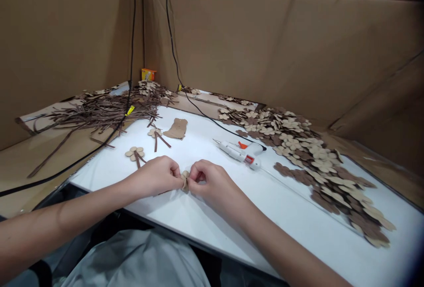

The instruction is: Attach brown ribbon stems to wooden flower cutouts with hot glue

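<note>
Near the front edge of the white table, my left hand (164,173) and my right hand (204,178) pinch a small beige fabric flower (185,181) from either side. Fingers partly cover it, and its petals look folded together. Just left of my left hand lies a beige flower (134,153) with brown strips under it. A second beige flower (154,132) with two brown strips rests farther back. Beyond my right hand, a white glue gun (238,152) with an orange trigger lies on its side, a clear glue stick trailing from its rear.
A long heap of beige and brown flowers (298,145) covers the right side. Brown strips (99,110) are piled at the back left. A scrap of brown cardboard (176,128) lies mid-table. Black cables (198,109) cross the work area. Cardboard walls (251,35) enclose the back.
</note>
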A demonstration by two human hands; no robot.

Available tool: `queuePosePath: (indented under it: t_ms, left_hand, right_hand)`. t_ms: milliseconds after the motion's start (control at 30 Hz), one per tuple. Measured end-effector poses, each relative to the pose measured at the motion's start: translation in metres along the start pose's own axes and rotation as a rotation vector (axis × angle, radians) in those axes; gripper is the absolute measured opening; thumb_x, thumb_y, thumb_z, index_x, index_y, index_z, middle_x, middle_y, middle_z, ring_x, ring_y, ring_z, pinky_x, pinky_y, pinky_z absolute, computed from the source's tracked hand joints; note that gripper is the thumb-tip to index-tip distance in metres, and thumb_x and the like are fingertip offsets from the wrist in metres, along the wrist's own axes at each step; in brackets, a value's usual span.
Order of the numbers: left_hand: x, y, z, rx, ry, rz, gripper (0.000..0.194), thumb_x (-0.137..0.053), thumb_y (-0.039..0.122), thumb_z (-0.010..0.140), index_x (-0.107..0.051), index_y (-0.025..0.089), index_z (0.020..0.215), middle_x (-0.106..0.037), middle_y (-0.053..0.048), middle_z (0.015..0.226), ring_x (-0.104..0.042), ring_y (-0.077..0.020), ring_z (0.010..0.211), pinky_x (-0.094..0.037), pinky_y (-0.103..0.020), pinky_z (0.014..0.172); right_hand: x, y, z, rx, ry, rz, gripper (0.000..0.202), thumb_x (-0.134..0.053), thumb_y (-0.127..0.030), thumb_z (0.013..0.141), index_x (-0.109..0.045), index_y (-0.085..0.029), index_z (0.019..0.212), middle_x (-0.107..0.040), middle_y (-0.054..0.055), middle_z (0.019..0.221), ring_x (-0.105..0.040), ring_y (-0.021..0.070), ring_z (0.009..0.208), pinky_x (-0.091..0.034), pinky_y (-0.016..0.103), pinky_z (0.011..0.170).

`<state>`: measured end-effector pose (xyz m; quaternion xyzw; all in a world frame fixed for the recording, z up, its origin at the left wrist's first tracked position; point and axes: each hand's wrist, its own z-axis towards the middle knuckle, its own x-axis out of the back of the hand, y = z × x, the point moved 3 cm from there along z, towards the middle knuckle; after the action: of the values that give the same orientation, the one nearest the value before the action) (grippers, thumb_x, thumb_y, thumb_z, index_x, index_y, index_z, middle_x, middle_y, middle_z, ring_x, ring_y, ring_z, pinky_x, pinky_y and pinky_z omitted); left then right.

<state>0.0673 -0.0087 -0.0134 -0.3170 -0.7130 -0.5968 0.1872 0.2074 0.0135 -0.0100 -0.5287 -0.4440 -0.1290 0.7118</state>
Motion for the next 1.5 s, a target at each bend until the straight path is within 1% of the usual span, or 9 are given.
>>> queuePosePath:
  t_ms: [233,400,533,700,800,967,1200,1300,1500]
  left_hand:
    - [0.0,0.002,0.0,0.052,-0.089,-0.053,0.011,-0.051,0.027,0.061,-0.053,0.017,0.059,-0.044,0.006,0.041,-0.038,-0.0086,0.034,-0.027,-0.019,0.036]
    - [0.0,-0.002,0.002,0.021,-0.08,-0.056,0.013,-0.052,0.029,0.063,-0.054,0.016,0.058,-0.047,0.005,0.042,-0.04,-0.0084,0.036,-0.027,-0.019,0.038]
    - [0.0,-0.004,0.007,0.003,-0.111,-0.118,0.015,-0.055,0.029,0.062,-0.051,0.016,0.054,-0.044,0.006,0.038,-0.038,-0.0081,0.037,-0.025,-0.019,0.038]
    - [0.0,-0.004,0.014,0.082,-0.159,-0.143,0.015,-0.057,0.025,0.059,-0.047,0.017,0.05,-0.037,0.008,0.032,-0.029,-0.0064,0.033,-0.018,-0.019,0.034]
    - [-0.001,-0.006,0.018,0.092,-0.185,-0.142,0.016,-0.057,0.025,0.058,-0.047,0.017,0.049,-0.038,0.007,0.031,-0.029,-0.0063,0.032,-0.018,-0.019,0.033]
    - [-0.004,-0.01,0.022,0.109,-0.212,-0.15,0.014,-0.057,0.024,0.058,-0.049,0.017,0.049,-0.039,0.007,0.031,-0.03,-0.0066,0.03,-0.018,-0.019,0.031]
    - [-0.002,-0.008,0.02,0.149,-0.202,-0.14,0.015,-0.058,0.022,0.059,-0.048,0.017,0.048,-0.04,0.007,0.031,-0.028,-0.0059,0.028,-0.017,-0.02,0.03]
    - [-0.002,-0.007,0.02,0.151,-0.201,-0.137,0.016,-0.059,0.022,0.059,-0.048,0.017,0.047,-0.041,0.007,0.031,-0.029,-0.0059,0.028,-0.018,-0.019,0.03]
    - [-0.001,-0.006,0.019,0.135,-0.196,-0.142,0.012,-0.056,0.02,0.058,-0.05,0.017,0.048,-0.042,0.006,0.031,-0.032,-0.0067,0.029,-0.019,-0.019,0.03]
  right_hand:
    - [-0.002,0.006,0.0,-0.034,-0.019,0.048,0.006,-0.051,-0.023,0.063,-0.05,-0.02,0.059,-0.054,-0.003,0.062,-0.048,0.0109,0.057,-0.033,0.021,0.049]
    - [-0.002,0.007,0.001,-0.04,-0.016,0.047,0.007,-0.051,-0.024,0.063,-0.051,-0.019,0.058,-0.054,-0.003,0.06,-0.047,0.01,0.055,-0.032,0.02,0.047]
    - [-0.001,0.006,0.002,-0.045,-0.022,0.052,0.008,-0.052,-0.025,0.063,-0.05,-0.019,0.057,-0.053,-0.004,0.058,-0.045,0.0093,0.053,-0.03,0.019,0.045]
    - [-0.002,0.009,0.005,-0.08,-0.05,0.049,0.008,-0.053,-0.024,0.063,-0.05,-0.019,0.057,-0.053,-0.004,0.056,-0.045,0.0094,0.052,-0.03,0.02,0.044]
    - [-0.004,0.016,0.009,-0.089,-0.112,0.155,0.009,-0.059,-0.025,0.061,-0.054,-0.019,0.065,-0.056,-0.003,0.06,-0.048,0.0104,0.054,-0.035,0.021,0.047]
    - [-0.003,0.025,0.019,-0.092,-0.175,0.419,0.024,-0.064,-0.017,0.059,-0.052,-0.019,0.079,-0.054,-0.004,0.067,-0.049,0.0094,0.061,-0.04,0.021,0.054]
    - [0.001,0.025,0.023,-0.148,-0.252,0.501,0.024,-0.065,-0.011,0.058,-0.051,-0.017,0.076,-0.055,-0.004,0.066,-0.051,0.0085,0.059,-0.04,0.02,0.054]
    - [0.002,0.025,0.023,-0.149,-0.272,0.548,0.023,-0.066,-0.012,0.059,-0.052,-0.016,0.077,-0.058,-0.002,0.069,-0.051,0.0082,0.06,-0.041,0.021,0.056]
    - [0.0,0.026,0.023,-0.14,-0.244,0.563,0.023,-0.067,-0.017,0.061,-0.053,-0.016,0.08,-0.056,-0.002,0.068,-0.051,0.0087,0.061,-0.039,0.021,0.056]
